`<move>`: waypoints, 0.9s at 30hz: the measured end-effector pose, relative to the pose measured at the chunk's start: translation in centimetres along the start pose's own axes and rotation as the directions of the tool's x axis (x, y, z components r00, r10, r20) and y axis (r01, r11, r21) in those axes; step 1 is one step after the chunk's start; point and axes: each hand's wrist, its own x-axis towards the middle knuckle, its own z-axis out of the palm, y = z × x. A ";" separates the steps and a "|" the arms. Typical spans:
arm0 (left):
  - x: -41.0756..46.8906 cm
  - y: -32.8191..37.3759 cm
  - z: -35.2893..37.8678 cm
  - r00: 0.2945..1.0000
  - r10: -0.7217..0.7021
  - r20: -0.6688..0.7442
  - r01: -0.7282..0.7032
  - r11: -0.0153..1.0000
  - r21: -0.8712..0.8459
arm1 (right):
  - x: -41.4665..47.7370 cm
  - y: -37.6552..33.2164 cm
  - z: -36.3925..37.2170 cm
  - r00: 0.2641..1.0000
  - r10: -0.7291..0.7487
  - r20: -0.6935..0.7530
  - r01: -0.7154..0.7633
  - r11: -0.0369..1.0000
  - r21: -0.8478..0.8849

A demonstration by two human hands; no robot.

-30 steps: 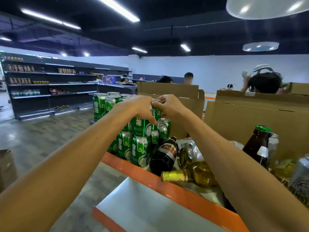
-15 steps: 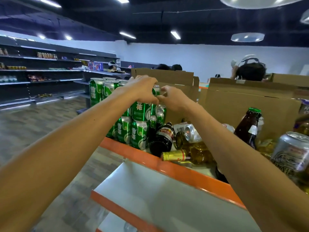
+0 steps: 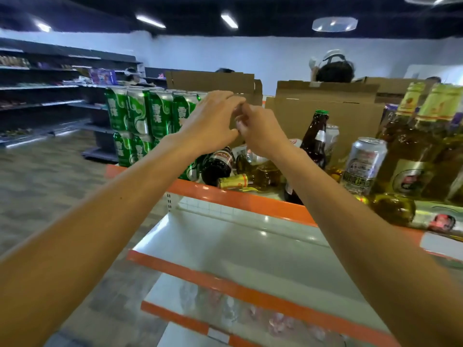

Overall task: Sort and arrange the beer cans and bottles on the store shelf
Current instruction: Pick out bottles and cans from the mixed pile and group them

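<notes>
Left grip (image 3: 213,121) and right grip (image 3: 260,131) meet fingertip to fingertip, loosely curled, apparently empty, beside stacked green cans (image 3: 150,116) on the top shelf (image 3: 250,200). Cans probably handle light, smooth and dentable, so hold mid-body. Fallen glass bottles (image 3: 265,174) look heavier and breakable.

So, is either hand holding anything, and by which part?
Cannot tell: the left hand and right hand meet at the fingertips, and blur hides anything pinched between them.
</notes>
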 end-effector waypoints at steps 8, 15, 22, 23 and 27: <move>-7.0 9.3 1.7 0.993 -0.066 0.094 0.076 0.991 -0.106 | -13.2 2.3 -7.0 0.998 0.058 0.009 -0.058 0.995 0.085; -9.8 17.8 2.2 0.947 -0.028 0.319 0.049 0.997 -0.058 | -22.3 5.7 -16.7 0.954 0.275 0.122 -0.261 0.958 -0.116; -9.9 23.4 0.7 0.926 0.075 0.369 -0.050 0.996 -0.078 | -26.6 4.1 -24.0 0.904 0.412 0.119 -0.373 0.892 -0.256; -10.2 23.8 0.5 0.920 0.081 0.384 -0.054 0.995 -0.083 | -27.0 3.5 -24.4 0.900 0.422 0.112 -0.384 0.887 -0.259; -11.6 23.4 -1.0 0.917 0.101 0.387 -0.067 0.993 -0.101 | -28.0 0.8 -25.3 0.889 0.449 0.088 -0.406 0.862 -0.304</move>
